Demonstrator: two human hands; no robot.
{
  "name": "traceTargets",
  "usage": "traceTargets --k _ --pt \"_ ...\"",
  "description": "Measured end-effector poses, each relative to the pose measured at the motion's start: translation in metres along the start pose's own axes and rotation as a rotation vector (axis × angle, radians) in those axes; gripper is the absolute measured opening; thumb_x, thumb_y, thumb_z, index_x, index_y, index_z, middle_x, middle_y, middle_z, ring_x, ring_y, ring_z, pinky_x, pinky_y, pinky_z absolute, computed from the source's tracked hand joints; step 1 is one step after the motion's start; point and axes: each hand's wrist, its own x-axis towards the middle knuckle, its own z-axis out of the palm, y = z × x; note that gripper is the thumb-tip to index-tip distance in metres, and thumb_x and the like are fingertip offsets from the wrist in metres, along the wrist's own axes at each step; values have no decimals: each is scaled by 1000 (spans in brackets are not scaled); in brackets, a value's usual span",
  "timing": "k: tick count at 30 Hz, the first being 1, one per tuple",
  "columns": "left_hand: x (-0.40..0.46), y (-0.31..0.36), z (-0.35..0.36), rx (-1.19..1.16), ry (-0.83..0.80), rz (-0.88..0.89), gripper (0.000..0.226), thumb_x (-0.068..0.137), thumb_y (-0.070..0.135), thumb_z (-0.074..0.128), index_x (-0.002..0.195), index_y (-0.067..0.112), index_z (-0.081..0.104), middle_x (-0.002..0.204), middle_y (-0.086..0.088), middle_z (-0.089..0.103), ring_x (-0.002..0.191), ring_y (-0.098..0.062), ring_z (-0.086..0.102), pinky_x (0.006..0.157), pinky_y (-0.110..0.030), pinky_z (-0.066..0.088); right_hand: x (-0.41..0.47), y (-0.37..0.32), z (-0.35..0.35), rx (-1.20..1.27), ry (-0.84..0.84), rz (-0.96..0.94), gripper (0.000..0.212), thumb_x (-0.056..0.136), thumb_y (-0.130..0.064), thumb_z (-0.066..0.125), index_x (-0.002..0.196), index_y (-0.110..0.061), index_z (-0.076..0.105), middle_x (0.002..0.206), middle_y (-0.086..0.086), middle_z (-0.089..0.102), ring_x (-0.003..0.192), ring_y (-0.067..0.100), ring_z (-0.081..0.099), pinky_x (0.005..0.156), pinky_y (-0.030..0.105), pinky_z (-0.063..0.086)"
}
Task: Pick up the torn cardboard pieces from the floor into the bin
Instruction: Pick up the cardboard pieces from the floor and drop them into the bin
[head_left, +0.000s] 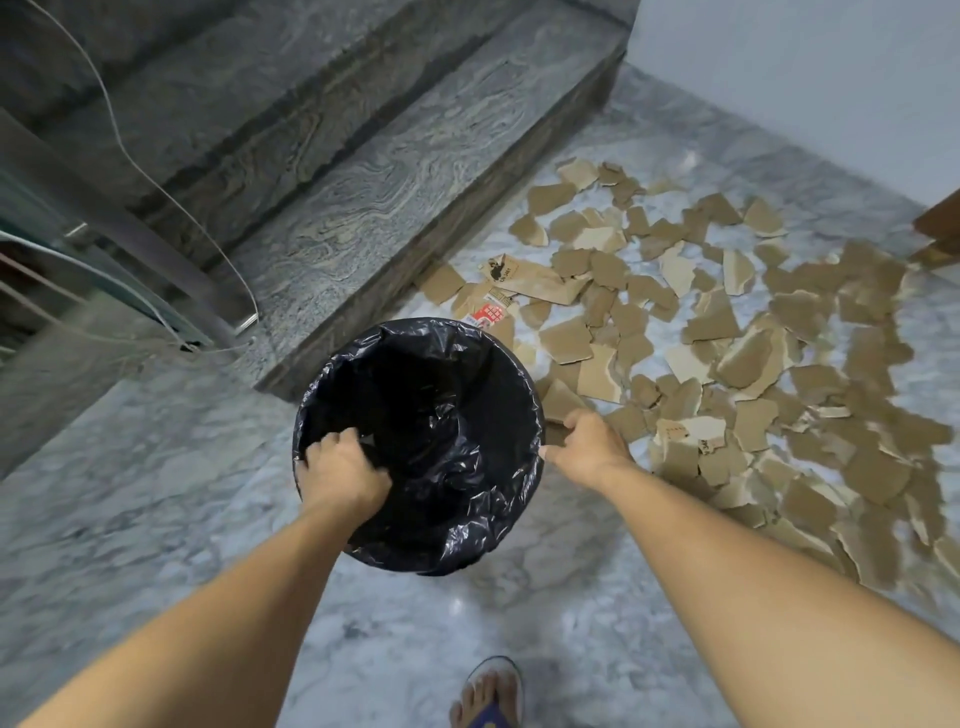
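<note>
At the bottom edge of the view, a foot in a blue sandal (491, 696) stands on the pale marble floor (156, 519). Just ahead of it, both bare forearms reach forward to a round bin (363, 551) lined with a black plastic bag (457, 499). Of the two hands, the left hand (343, 470) is curled closed over the near-left rim, fingers (337, 439) hooked into the liner. The right hand (589, 447) is closed on the bin's right rim, thumb pointing inward along the edge and knuckles over the outside. The bag's inside looks dark; whether anything lies in it cannot be told.

Right of the bin and stretching away toward the far wall, the torn cardboard pieces (727, 353) lie scattered flat across the floor, many overlapping, the nearest ones touching or just beside the bin under the right hand. One piece just behind the bin bears a red and white label (488, 314), and another near it shows black print (501, 267).

Beyond the bin to the left, a dark veined granite step (395, 187) rises, with further steps above it. A thin white cable (156, 182) trails down across the steps to a metal railing post (130, 244) at the left. A pale wall (805, 78) closes the far right corner.
</note>
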Motion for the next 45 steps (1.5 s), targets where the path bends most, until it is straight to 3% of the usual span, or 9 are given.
traceTargets --k 4,7,10,19,24,31,36,41,45 --pt "-28 58 2 -191 -105 162 46 83 24 66 126 11 57 122 -10 63 116 -30 57 96 -38 48 -8 28 -35 -49 -78 7 45 86 -34 73 118 -5 60 115 11 64 103 31 64 90 41 55" --pt "-57 106 6 -177 -60 322 17 82 18 61 97 11 64 96 -9 65 96 -31 62 75 -32 48 -11 59 -67 -72 -142 30 41 87 -33 73 115 -5 62 111 11 63 92 29 65 78 38 60" --pt "-86 152 19 -129 17 422 9 82 13 54 87 8 59 94 -8 57 93 -32 58 74 -34 45 -12 102 -96 -95 -129 34 38 87 -32 73 110 -5 62 107 12 66 87 32 69 76 38 59" --pt "-154 267 123 -24 -196 406 50 88 24 60 136 16 52 138 -4 55 126 -20 51 107 -31 41 0 266 -149 -131 -126 10 17 81 -23 73 84 -18 58 86 4 57 82 24 58 68 28 46" --pt "-139 307 203 31 -261 431 53 86 27 63 136 17 50 135 -5 56 120 -21 55 100 -32 47 47 347 -143 -161 -89 47 30 80 -20 72 65 -16 47 67 4 46 58 20 43 51 28 34" --pt "-97 348 312 57 -256 504 50 89 30 64 134 13 50 129 -8 57 114 -24 56 79 -24 41 117 443 -110 -188 -13 75 20 74 -20 77 79 -10 60 83 9 60 70 25 56 60 27 40" --pt "-63 367 359 92 -186 553 45 88 32 64 127 11 52 120 -9 59 104 -23 57 73 -24 40 152 492 -88 -213 123 118 42 74 -33 83 107 -12 68 113 8 66 102 27 62 88 35 53" --pt "-28 390 379 -47 -95 469 57 89 35 62 134 5 45 129 -17 55 119 -32 54 99 -35 46 174 532 -79 -93 315 265 50 55 -53 72 88 -16 62 99 13 64 88 30 64 68 30 49" --pt "-10 409 381 -273 -95 229 83 70 53 76 132 5 50 127 -14 58 119 -30 54 100 -37 49 178 561 -81 -131 266 477 127 49 -73 80 149 -10 33 151 16 39 136 35 41 102 39 42"
